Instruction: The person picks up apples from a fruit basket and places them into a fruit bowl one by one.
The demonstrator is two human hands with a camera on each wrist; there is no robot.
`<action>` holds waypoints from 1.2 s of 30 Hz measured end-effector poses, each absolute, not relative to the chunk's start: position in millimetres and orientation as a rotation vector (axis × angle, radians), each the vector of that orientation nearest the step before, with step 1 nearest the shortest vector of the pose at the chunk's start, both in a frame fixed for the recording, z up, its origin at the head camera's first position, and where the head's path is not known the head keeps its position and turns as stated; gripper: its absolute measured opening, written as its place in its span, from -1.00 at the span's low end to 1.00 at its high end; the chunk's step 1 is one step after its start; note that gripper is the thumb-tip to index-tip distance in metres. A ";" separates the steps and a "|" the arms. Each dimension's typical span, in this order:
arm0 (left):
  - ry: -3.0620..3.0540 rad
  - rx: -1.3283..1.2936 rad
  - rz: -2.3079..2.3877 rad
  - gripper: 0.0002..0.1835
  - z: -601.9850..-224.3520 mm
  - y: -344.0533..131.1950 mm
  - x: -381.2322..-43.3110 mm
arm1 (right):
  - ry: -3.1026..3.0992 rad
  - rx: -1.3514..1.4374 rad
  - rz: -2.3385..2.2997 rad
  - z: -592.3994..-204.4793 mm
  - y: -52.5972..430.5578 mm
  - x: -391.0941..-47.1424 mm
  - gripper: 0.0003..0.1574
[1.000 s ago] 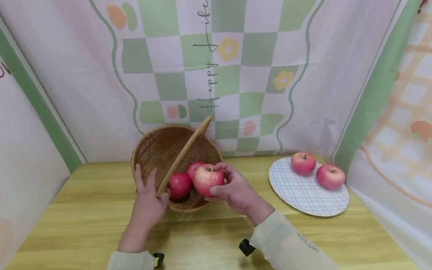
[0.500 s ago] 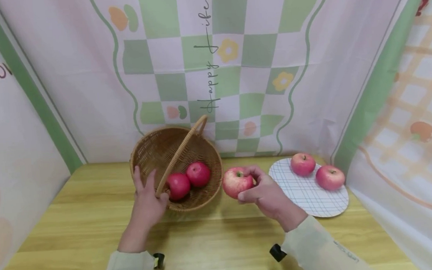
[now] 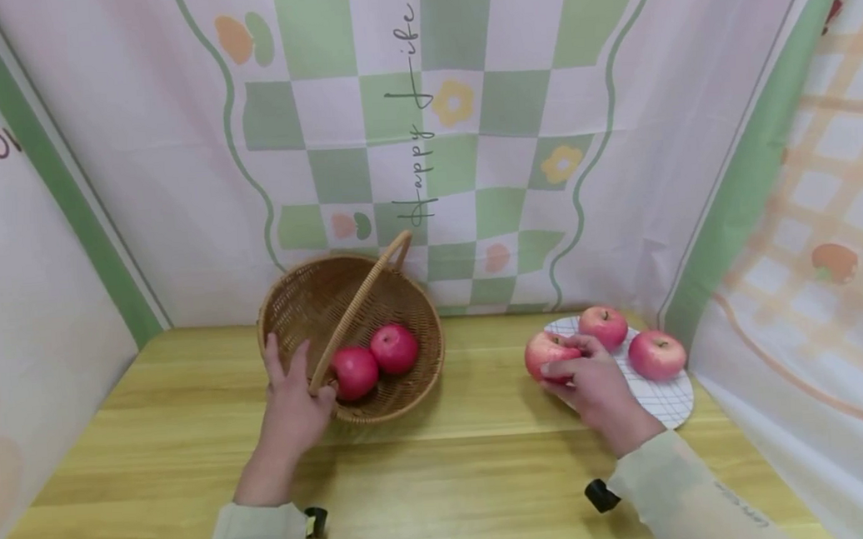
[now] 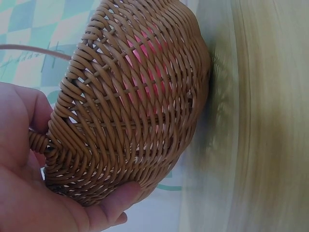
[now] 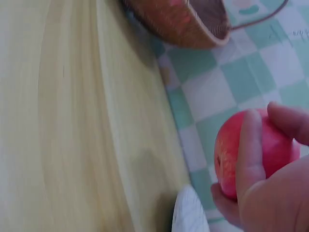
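Note:
My left hand (image 3: 295, 417) grips the wicker basket (image 3: 306, 299) at the near-left rim, by the foot of its handle (image 3: 362, 303). In the left wrist view, its fingers lie along the outside of the woven wall (image 4: 125, 106). Two red apples, one at the front (image 3: 354, 372) and one to its right (image 3: 394, 348), sit in the basket. My right hand (image 3: 606, 395) holds a red-yellow apple (image 3: 546, 353) above the left edge of the oval plate (image 3: 658, 400). In the right wrist view, fingers and thumb wrap that apple (image 5: 229, 145), apart from the plate.
Two more apples, a rear one (image 3: 604, 327) and a right one (image 3: 657, 355), lie on the plate. Bare wooden tabletop (image 3: 432, 487) stretches between basket and plate and along the front. A checked cloth backdrop (image 3: 509, 89) stands close behind.
My right hand has carried the apple out of the basket, rightward to the plate's left edge. My left hand has stayed on the basket, which has barely shifted.

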State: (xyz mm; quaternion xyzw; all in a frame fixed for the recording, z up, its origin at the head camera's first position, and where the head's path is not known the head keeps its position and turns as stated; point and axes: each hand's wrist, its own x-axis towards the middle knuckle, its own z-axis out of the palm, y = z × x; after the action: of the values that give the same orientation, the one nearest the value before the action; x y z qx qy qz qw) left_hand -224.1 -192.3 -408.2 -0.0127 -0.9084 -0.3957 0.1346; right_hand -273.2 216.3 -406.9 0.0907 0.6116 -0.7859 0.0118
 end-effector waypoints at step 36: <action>-2.635 -0.002 -1.171 -0.17 -409.1 -191.6 -223.0 | 2.254 0.334 -2.287 -438.1 247.0 -303.0 -0.19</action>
State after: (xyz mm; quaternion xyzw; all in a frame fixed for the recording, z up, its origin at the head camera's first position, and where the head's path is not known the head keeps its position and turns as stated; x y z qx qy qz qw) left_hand -223.0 -191.6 -409.1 -0.0007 -0.9062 -0.4028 0.1284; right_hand -303.0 247.0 -438.1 0.1034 0.6976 -0.7077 -0.0435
